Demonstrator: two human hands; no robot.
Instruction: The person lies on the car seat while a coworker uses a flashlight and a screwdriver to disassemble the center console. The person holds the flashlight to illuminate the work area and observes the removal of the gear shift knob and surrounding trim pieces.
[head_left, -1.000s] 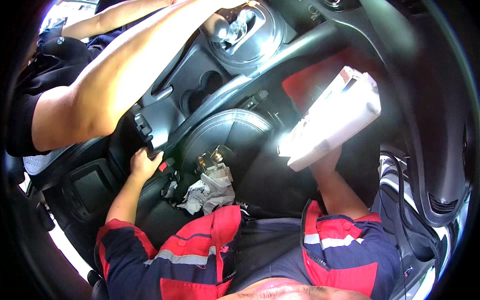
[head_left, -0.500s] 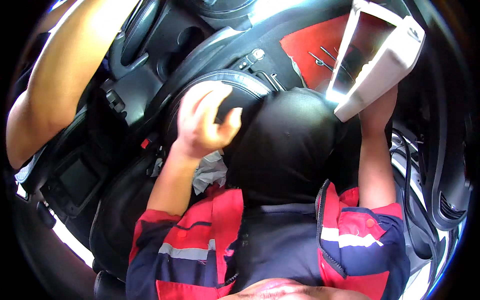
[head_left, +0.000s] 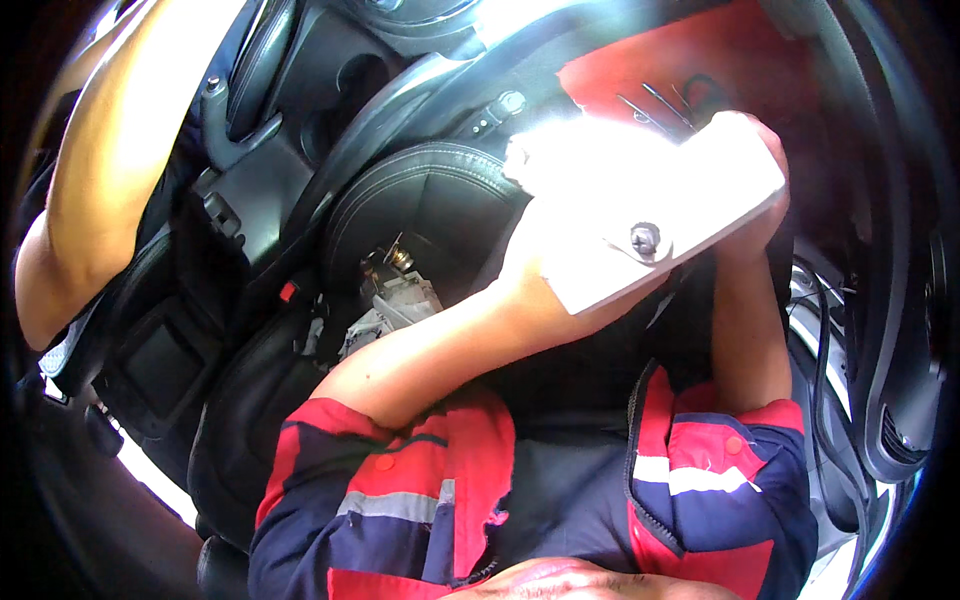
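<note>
Around you is a car's dark interior, seen in the head view, with a black leather seat with pale stitching curving beside your legs. Beyond it, toward the top, lies a flat red sheet with thin, dark, rod-like tools on it. Your white, box-like plastic part is up in front of your body, above your legs, tilted so that its right end sits higher in the view; a small, dark, round fitting shows on its face. Your left hand holds the part at its left end; glare washes out most of those fingers, so you cannot tell how they close. Your right hand grips the opposite end, with its fingers partly hidden behind the plastic. On the seat, left of your legs, lie a crumpled whitish wrapper and, just beside it, a small brass-coloured metal piece. Farther left you have a red-topped seat-belt buckle and a black handbrake lever. Another person's bare arm crosses the upper left, well apart from your hands. Black cables run down on your right.
</note>
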